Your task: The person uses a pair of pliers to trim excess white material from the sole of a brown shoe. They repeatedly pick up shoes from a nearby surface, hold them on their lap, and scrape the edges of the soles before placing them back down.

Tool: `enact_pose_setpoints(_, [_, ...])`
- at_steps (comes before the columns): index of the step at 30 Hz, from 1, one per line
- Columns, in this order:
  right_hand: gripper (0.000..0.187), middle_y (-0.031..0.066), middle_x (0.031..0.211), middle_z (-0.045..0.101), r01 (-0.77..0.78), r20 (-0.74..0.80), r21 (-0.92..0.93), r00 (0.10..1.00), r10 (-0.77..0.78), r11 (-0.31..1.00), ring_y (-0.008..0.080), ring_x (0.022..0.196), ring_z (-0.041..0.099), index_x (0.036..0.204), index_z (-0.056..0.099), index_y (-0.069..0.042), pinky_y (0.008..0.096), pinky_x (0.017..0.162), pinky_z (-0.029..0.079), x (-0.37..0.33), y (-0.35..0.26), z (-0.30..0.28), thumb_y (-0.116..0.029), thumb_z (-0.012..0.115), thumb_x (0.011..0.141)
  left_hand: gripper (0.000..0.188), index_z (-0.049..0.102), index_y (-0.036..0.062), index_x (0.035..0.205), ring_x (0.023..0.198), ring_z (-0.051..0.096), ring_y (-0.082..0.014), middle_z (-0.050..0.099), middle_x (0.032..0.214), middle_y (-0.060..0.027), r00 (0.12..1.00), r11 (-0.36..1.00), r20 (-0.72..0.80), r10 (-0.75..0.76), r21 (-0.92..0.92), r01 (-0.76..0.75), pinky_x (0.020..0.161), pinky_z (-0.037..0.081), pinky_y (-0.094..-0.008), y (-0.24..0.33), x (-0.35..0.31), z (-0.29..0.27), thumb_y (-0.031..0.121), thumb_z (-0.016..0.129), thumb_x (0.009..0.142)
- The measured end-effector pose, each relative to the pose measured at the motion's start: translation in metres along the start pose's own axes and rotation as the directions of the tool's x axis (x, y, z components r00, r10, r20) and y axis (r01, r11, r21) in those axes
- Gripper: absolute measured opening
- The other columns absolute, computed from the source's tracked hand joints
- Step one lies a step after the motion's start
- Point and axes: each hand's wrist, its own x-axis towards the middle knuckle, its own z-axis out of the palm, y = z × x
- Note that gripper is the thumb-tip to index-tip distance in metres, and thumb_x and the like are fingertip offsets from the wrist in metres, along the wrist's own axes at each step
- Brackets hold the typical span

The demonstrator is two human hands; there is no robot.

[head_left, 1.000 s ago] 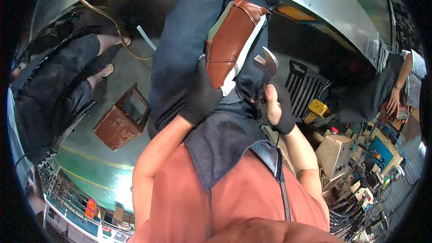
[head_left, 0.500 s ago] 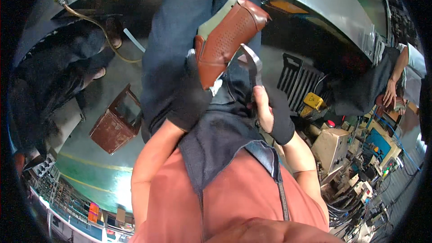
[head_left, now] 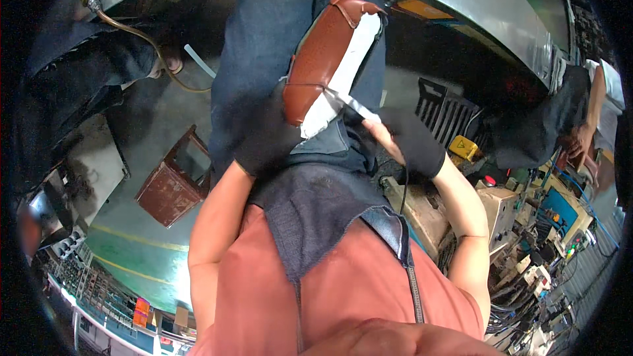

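**Ana:** Head view first: what's different from a second ago?

**Ben:** The brown leather shoe upper on its white last has swung round. Earlier it lay lower, around the middle of the frame, with its broad brown side up; now it stands steeper in the upper middle, white underside turned to the right.

**Ana:** And the hands?

**Ben:** The left hand in a black glove is curled closed around the lower end of the shoe, just left of centre. The right hand, also in a black glove, has come in from the right; its fingers are closed on a thin silver metal tool, whose tip now touches the white edge near the bottom of the shoe. Before, that tool stood apart from it.

**Ana:** Meaning?

**Ben:** I'd judge the turning was to present that edge, and work on it is under way.

**Ana:** Anything nearby?

**Ben:** A dark denim apron beneath, and a reddish-brown wooden box on the floor at left.
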Motion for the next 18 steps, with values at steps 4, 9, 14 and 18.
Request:
enact_pose_setpoints(4, [0.039,0.0167,0.063,0.052,0.020,-0.001,0.019,1.000,-0.020,1.000,0.0269,0.056,0.051,0.079,0.057,0.000,0.0372,0.056,0.042,-0.003,0.020,0.014,-0.033,0.047,0.097,0.059,0.049,0.0007,0.121,0.109,0.057,-0.0277,0.059,0.116,-0.0170,0.996,0.994,0.077,-0.032,-0.100,0.040,0.093,0.043,-0.0362,0.005,-0.001,-0.001,0.027,0.075,0.075])
enact_pose_setpoints(9, [0.045,0.0177,0.067,0.055,-0.050,0.057,0.091,0.997,0.045,0.995,0.0261,0.058,0.051,0.082,0.056,0.002,0.0385,0.058,0.042,0.001,0.029,0.001,-0.038,0.044,0.097,0.075,0.040,0.0017,0.132,0.115,0.053,-0.0281,0.054,0.125,-0.0173,0.984,0.992,0.156,-0.086,-0.074,0.099,0.099,0.041,-0.0394,0.001,0.008,0.001,0.028,0.076,0.072])
enact_pose_setpoints(14, [0.044,0.0219,0.067,0.055,-0.109,0.192,-0.037,0.975,0.114,0.993,0.0297,0.056,0.052,0.081,0.058,0.002,0.0390,0.056,0.041,0.013,0.007,-0.032,-0.038,0.048,0.095,0.060,0.045,0.0017,0.128,0.114,0.054,-0.0254,0.055,0.123,-0.0156,0.992,0.992,0.116,0.039,-0.120,-0.025,0.097,0.042,-0.0371,-0.008,0.006,0.012,0.021,0.072,0.078])
enact_pose_setpoints(18, [0.040,0.0213,0.068,0.057,0.010,0.087,-0.099,0.996,-0.001,0.995,0.0338,0.058,0.056,0.081,0.060,-0.001,0.0414,0.055,0.043,0.013,0.002,-0.021,-0.038,0.053,0.092,0.053,0.046,0.0016,0.127,0.116,0.052,-0.0247,0.055,0.123,-0.0156,0.991,0.992,0.129,0.026,-0.126,-0.010,0.099,0.040,-0.0363,-0.007,0.003,0.011,0.017,0.068,0.081])
